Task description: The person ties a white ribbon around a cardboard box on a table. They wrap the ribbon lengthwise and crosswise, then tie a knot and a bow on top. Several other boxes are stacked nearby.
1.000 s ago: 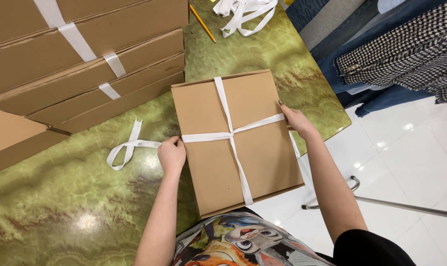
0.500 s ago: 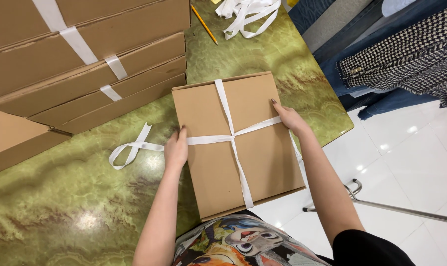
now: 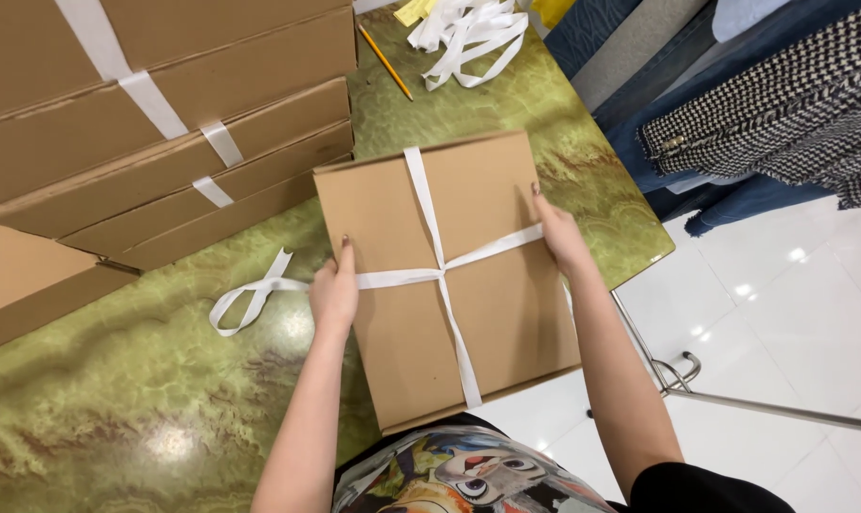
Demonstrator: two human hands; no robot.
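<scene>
Flat cardboard box (image 3: 449, 285) tied with a crossed white ribbon (image 3: 437, 269) sits between my hands on the green marble table (image 3: 117, 408) — left hand (image 3: 333, 294) grips its left edge, right hand (image 3: 561, 237) clasps the right edge. Stacked boxes (image 3: 164, 123) beyond my left hand.

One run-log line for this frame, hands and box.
left hand: grips left edge of box | right hand: grips right edge | ribbon: crossed over box | table: green
</scene>
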